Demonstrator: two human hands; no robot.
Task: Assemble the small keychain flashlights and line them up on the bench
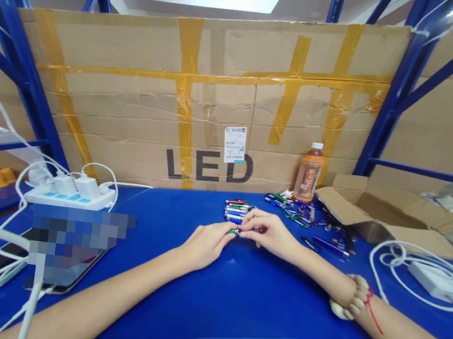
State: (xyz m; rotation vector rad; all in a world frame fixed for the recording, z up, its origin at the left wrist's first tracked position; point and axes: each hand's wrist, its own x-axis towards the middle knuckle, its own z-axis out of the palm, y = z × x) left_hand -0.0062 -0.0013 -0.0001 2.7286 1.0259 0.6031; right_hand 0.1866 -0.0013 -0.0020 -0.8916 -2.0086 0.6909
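Note:
Both my hands meet over the blue table. Between the thumb and fingers of my left hand (210, 243) is a small green metal tube (233, 231), which looks like a keychain flashlight and is mostly covered by the fingers. My right hand (268, 234) pinches at its right end, with thumb and forefinger closed together. Right behind the fingers lies a row of similar tubes (235, 209) in red, green, silver and blue. A loose pile of coloured tubes and carabiner clips (299, 214) spreads to the right of the row.
An orange drink bottle (308, 174) stands behind the pile. Farther right are an open cardboard box (386, 211) and a white adapter with coiled cable (438, 280). On the left are a power strip (74, 195), cables and a phone (74, 269). A large carton (142, 115) closes off the back.

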